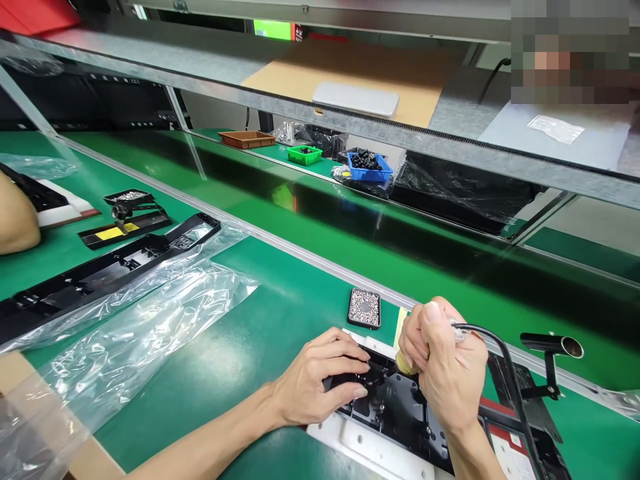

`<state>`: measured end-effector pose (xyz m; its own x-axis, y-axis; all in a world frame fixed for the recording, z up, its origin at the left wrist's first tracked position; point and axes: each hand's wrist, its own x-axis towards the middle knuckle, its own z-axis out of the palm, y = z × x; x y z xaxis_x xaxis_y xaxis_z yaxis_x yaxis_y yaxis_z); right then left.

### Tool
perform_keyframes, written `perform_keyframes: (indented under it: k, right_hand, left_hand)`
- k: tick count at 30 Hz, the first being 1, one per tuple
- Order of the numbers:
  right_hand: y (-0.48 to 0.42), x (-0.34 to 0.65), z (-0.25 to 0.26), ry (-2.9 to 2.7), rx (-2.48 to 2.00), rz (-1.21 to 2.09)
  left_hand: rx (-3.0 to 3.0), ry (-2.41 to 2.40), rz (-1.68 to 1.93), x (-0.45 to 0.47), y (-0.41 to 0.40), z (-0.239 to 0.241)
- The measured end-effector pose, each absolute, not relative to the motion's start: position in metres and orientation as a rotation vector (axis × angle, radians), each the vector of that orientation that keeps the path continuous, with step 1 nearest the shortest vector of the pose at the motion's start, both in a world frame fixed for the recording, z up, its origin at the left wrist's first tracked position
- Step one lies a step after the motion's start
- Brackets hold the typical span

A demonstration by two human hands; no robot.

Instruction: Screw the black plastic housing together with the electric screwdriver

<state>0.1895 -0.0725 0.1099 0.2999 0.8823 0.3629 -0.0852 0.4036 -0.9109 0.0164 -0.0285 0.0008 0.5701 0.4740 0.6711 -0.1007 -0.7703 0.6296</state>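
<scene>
My right hand (443, 363) is closed around a corded electric screwdriver (407, 363), its brass tip pointing down onto a black plastic part (400, 410). The black cable (500, 360) arcs off to the right from my fist. My left hand (320, 383) lies flat on the left end of the same black part, fingers pressing it down. The part rests in a white fixture (360, 447) on the green mat. A small black tray of silver screws (365, 308) sits just behind my hands.
A long black plastic frame (100, 267) lies on clear plastic bags (145, 320) at left. Another person's arm (15, 220) shows at the far left edge. A metal tool holder (553, 347) stands at right. Blue (369, 167), green (305, 155) and brown bins (247, 139) sit beyond the conveyor.
</scene>
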Motion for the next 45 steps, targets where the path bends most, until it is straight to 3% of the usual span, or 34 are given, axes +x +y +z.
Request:
perform_keyframes:
  k: [9, 16, 45]
  right_hand:
    - [-0.071, 0.191, 0.108, -1.057, -0.942, 0.797]
    - [-0.071, 0.192, 0.105, -1.013, -0.895, 0.881]
    - [-0.075, 0.213, 0.083, -1.240, -1.011, 0.489]
  left_hand:
    - [1.902, 0.572, 1.135, 0.038, -0.016, 0.065]
    - [1.670, 0.312, 1.132, 0.079, -0.018, 0.104]
    - [1.595, 0.129, 1.206, 0.121, -0.012, 0.107]
